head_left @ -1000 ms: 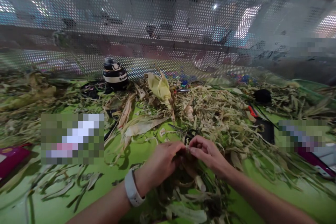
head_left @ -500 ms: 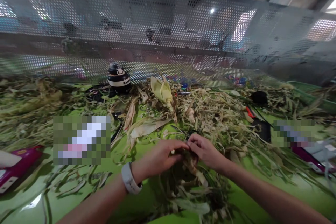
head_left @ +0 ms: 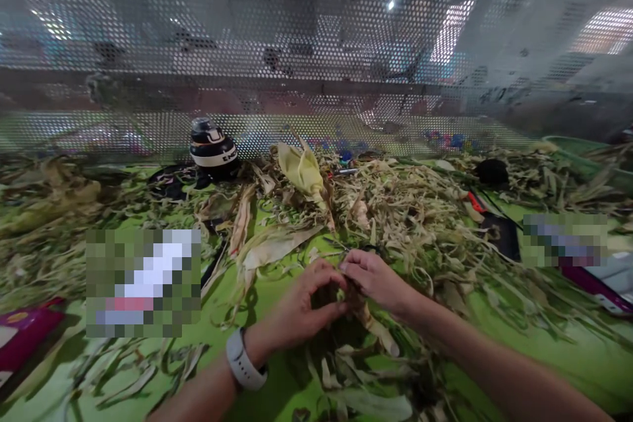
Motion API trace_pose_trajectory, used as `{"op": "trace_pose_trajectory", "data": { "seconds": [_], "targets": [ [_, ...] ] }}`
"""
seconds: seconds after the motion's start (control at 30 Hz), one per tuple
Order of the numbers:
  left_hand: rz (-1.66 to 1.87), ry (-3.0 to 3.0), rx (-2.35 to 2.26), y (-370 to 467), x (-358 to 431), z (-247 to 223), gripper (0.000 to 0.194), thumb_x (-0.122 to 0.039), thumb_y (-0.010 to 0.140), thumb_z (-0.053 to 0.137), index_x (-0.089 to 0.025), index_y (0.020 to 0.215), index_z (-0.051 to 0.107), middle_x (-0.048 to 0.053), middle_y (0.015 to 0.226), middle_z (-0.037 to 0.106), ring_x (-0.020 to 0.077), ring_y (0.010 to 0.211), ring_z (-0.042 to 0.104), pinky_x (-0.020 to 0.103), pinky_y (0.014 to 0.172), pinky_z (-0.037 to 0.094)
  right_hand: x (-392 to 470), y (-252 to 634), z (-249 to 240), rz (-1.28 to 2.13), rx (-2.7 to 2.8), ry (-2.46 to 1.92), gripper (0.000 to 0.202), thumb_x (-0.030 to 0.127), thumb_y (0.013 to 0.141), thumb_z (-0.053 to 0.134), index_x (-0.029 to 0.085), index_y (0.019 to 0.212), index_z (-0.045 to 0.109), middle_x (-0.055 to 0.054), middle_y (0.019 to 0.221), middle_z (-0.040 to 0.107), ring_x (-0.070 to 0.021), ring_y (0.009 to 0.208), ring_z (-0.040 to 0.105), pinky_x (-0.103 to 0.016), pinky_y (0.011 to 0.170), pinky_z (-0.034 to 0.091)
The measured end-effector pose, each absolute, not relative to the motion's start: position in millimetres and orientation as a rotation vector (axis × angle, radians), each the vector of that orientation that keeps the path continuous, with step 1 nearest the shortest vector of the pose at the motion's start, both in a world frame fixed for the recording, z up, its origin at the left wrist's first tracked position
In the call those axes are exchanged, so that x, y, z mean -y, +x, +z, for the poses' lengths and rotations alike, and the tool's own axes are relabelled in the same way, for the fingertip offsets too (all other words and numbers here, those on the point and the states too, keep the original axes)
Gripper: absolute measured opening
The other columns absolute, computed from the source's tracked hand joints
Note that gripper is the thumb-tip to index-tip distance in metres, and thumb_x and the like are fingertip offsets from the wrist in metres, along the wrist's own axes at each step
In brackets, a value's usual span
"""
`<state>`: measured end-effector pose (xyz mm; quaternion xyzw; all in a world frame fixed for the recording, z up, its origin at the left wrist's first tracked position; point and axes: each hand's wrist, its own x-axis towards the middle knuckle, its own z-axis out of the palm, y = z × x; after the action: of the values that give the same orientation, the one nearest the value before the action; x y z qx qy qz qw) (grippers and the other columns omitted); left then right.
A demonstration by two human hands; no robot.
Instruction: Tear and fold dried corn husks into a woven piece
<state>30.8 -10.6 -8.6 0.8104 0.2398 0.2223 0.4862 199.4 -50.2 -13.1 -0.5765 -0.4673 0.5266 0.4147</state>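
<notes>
My left hand, with a white watch on its wrist, curves its thumb and fingers round the top of a dried corn husk bundle. A small greenish tip shows between thumb and fingers. From the other side my right hand pinches the same bundle, its fingertips close to the left ones. The bundle slants down to the right and ends in a pale, blunt stem. My fingers hide most of its upper part. Loose husk strips lie on the green table below it.
Behind the hands stand a pale husk cone and a black bottle. Heaps of dried strips spread across the table. A perforated metal screen rises at the back. Magenta objects lie left and right. Two patches are blurred out.
My left fingers have curled more and the greenish tip now shows between them. Both hands have shifted slightly left in view, still at the bundle. The camera view has tilted a little.
</notes>
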Motion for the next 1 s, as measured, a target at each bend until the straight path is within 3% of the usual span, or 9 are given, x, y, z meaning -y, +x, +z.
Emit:
{"op": "trace_pose_trajectory", "data": {
  "seconds": [0.17,0.3,0.57,0.8,1.0],
  "targets": [
    [0.527,1.888,-0.59,31.3,11.4,-12.8,0.009,-0.025,0.079,0.06,-0.02,0.086,0.061,0.003,0.092,0.064,0.0178,0.09,0.056,0.029,0.085,0.042,51.9,197.4,-12.5,1.449,1.002,-1.417,0.021,0.034,0.072,0.057,0.018,0.065,0.046,0.01,0.048,0.033,-0.004,0.041,0.023,-0.018,0.039,0.015],
    [0.39,1.743,-0.562,26.8,10.3,-7.6,0.013,-0.028,0.078,0.061,-0.018,0.086,0.064,0.002,0.087,0.066,0.0169,0.084,0.058,0.028,0.08,0.044,54.5,198.4,-8.2,1.488,0.954,-1.368,0.023,0.036,0.073,0.058,0.019,0.067,0.045,0.011,0.048,0.03,-0.0043,0.04,0.02,-0.019,0.039,0.016],
    [0.475,1.69,-0.597,27.4,13.9,-10.2,0.018,-0.033,0.077,0.061,-0.017,0.084,0.064,0.002,0.082,0.065,0.0161,0.079,0.057,0.027,0.075,0.045,58.1,206.3,-8.7,1.375,1.415,-1.362,0.046,0.059,0.083,0.045,0.019,0.061,0.043,0.006,0.054,0.035,-0.008,0.047,0.031,-0.021,0.043,0.025],
    [0.348,1.619,-0.595,26.6,15.9,-9.5,0.021,-0.035,0.074,0.066,-0.016,0.081,0.067,0.002,0.074,0.064,0.0136,0.068,0.055,0.025,0.067,0.044,57.8,200.2,-13.5,1.028,1.443,-1.449,0.041,0.052,0.087,0.042,0.02,0.061,0.037,0.006,0.058,0.032,-0.0092,0.053,0.03,-0.021,0.048,0.027],
    [0.641,1.453,-0.657,28.8,15.2,-17.2,0.026,-0.037,0.073,0.068,-0.016,0.087,0.064,0.002,0.079,0.061,0.013,0.072,0.054,0.025,0.069,0.045,63.3,206.9,-6.0,0.978,1.61,-1.458,0.041,0.049,0.092,0.033,0.02,0.064,0.038,0.004,0.062,0.036,-0.011,0.057,0.035,-0.022,0.051,0.028]
  ]
}}
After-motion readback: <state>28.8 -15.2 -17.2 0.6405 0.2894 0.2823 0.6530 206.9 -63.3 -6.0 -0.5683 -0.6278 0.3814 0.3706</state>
